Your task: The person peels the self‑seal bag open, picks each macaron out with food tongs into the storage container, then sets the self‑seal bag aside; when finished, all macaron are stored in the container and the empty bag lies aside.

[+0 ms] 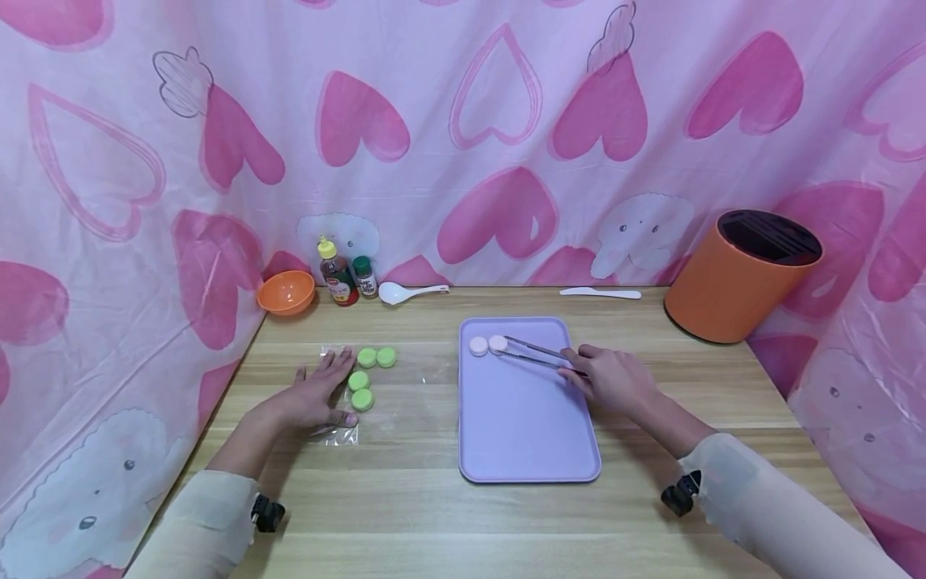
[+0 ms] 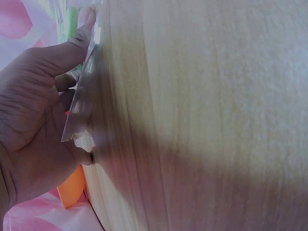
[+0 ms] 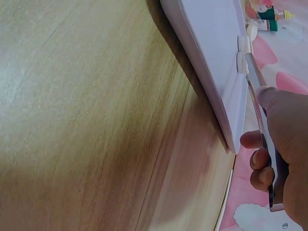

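My right hand (image 1: 615, 376) grips metal tongs (image 1: 538, 349) over the lilac tray (image 1: 524, 442). The tong tips are at one of two pale pink macarons (image 1: 497, 344), side by side near the tray's far left corner; the other macaron (image 1: 478, 346) sits left of it. On the left, my left hand (image 1: 318, 394) spreads its fingers over the edge of a clear plastic sheet (image 1: 412, 402). Several green macarons (image 1: 362, 400) lie on this sheet, close to the fingertips. In the left wrist view, the thumb (image 2: 72, 48) lies along the plastic edge.
Along the back stand an orange bowl (image 1: 287, 293), a yellow-capped bottle (image 1: 338, 277) and a green-capped jar (image 1: 365, 278). A white spoon (image 1: 412, 293) and a white knife (image 1: 600, 293) lie there too. An orange knife block (image 1: 731, 281) stands at the back right, before the pink curtain.
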{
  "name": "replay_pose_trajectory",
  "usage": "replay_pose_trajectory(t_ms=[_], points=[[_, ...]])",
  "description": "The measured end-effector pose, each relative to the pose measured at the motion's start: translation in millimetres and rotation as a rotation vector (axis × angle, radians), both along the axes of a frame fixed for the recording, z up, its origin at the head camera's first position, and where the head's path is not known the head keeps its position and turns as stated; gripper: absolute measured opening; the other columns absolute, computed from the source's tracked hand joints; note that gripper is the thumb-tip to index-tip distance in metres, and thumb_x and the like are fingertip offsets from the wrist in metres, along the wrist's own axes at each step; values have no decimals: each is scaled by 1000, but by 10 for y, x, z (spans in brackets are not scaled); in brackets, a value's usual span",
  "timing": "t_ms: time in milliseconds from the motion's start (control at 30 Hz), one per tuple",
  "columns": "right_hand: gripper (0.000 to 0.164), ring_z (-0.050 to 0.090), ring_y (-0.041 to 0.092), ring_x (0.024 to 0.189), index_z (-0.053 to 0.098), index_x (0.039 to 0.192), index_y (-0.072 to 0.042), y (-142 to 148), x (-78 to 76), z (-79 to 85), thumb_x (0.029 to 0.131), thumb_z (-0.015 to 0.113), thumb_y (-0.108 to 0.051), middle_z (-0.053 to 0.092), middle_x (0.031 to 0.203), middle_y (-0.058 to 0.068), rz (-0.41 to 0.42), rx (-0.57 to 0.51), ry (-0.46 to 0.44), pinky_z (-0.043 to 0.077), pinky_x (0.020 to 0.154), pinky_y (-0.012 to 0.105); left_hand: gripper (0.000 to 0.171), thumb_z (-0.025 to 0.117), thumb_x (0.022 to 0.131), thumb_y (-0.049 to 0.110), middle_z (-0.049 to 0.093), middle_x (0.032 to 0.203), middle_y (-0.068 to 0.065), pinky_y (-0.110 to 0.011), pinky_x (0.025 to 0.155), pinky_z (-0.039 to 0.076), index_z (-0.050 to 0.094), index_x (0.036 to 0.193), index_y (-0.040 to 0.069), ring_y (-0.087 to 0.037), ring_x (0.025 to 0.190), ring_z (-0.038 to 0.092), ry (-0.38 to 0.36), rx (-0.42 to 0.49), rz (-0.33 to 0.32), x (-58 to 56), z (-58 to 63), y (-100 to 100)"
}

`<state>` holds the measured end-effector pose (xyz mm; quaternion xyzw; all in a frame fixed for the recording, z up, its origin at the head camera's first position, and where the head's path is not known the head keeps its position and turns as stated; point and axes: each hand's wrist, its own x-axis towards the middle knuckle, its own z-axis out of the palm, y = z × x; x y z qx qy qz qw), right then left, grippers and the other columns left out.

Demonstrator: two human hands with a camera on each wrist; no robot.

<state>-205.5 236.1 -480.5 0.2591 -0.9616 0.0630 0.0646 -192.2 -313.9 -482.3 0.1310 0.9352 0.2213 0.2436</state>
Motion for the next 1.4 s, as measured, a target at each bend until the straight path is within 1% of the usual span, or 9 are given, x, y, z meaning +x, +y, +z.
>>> replay_pose_trajectory(t_ms=[267,433,533,700,833,933,1133,1267,1400], points=[[46,50,10,60,77,141,-14,-18,21,64,103,80,-39,66,90,3,-5,-28,-4,40,51,24,126,88,89,52,0,187,-17,-86,126,-11,10,178,9,-52,171,-11,8,1,-4,5,-2,-10],[46,54,11,63,77,142,-17,-77,39,118,103,79,-41,72,98,6,2,-17,-1,45,54,25,127,89,90,48,-1,186,-22,-88,124,-12,9,178,5,-55,170,-11,10,24,-17,5,15,3],[45,56,12,64,77,141,-18,-155,47,148,103,79,-42,72,100,6,36,0,21,48,55,27,126,89,90,48,-2,186,-22,-88,124,-13,8,178,6,-54,170,-12,2,28,-16,-4,23,7],[42,61,13,63,80,137,-16,-318,49,164,102,80,-41,75,100,6,123,3,82,57,56,32,127,89,90,49,-4,187,-20,-87,124,-15,8,178,6,-53,170,-14,-12,29,-11,-11,29,1],[40,56,11,59,81,134,-18,-456,34,144,102,80,-43,74,97,2,169,8,103,55,54,31,127,89,90,49,-4,187,-20,-87,124,-15,8,178,7,-53,170,-14,-9,28,-12,-18,12,-14],[39,54,11,58,82,132,-19,-551,21,116,102,79,-43,72,94,0,204,16,128,56,53,33,128,90,89,49,-3,187,-21,-87,124,-14,8,178,6,-53,170,-14,-3,30,-14,-22,5,-14],[35,60,13,59,84,126,-18,-709,14,60,101,80,-42,69,88,-3,276,6,199,55,51,33,129,90,89,50,-3,187,-21,-88,123,-13,8,178,6,-53,170,-13,5,25,-20,-32,-7,-15],[34,64,14,62,84,125,-16,-815,0,30,102,80,-41,69,88,-3,305,-8,191,56,55,32,129,89,89,51,-3,187,-20,-88,124,-13,8,178,7,-52,171,-13,9,17,-20,-33,-16,-26],[33,62,13,63,83,126,-16,-932,-16,19,104,78,-40,68,88,-3,317,-19,157,58,58,34,129,89,89,51,-3,187,-20,-87,124,-14,8,178,7,-52,171,-13,6,18,-17,-32,-20,-32]])
